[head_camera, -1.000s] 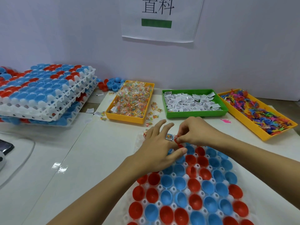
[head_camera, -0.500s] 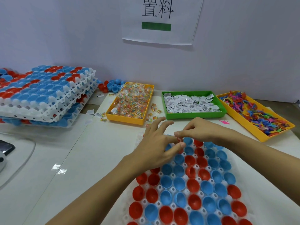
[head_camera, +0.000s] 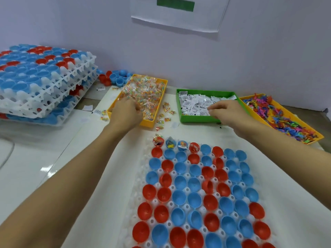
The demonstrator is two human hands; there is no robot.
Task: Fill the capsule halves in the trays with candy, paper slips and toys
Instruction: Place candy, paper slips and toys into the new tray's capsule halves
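Both hands have left the capsule tray (head_camera: 197,203): our left hand (head_camera: 125,113) curls into candy (head_camera: 145,93) at eleven o'clock, right hand (head_camera: 225,110) pinches paper slips (head_camera: 193,104) at one o'clock; toys (head_camera: 279,113) wait at two.

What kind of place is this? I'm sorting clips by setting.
Likely a small hand-assembly packing station: a tray of capsule halves, stacked trays, and bins of candy, paper slips and toys.

A small packing workshop: a stack of trays (head_camera: 44,90) at far left, sorted bins of candy (head_camera: 143,97), paper slips (head_camera: 197,102) and toys (head_camera: 279,117) across the counter (head_camera: 71,158), a printed sign (head_camera: 179,13) on the wall.
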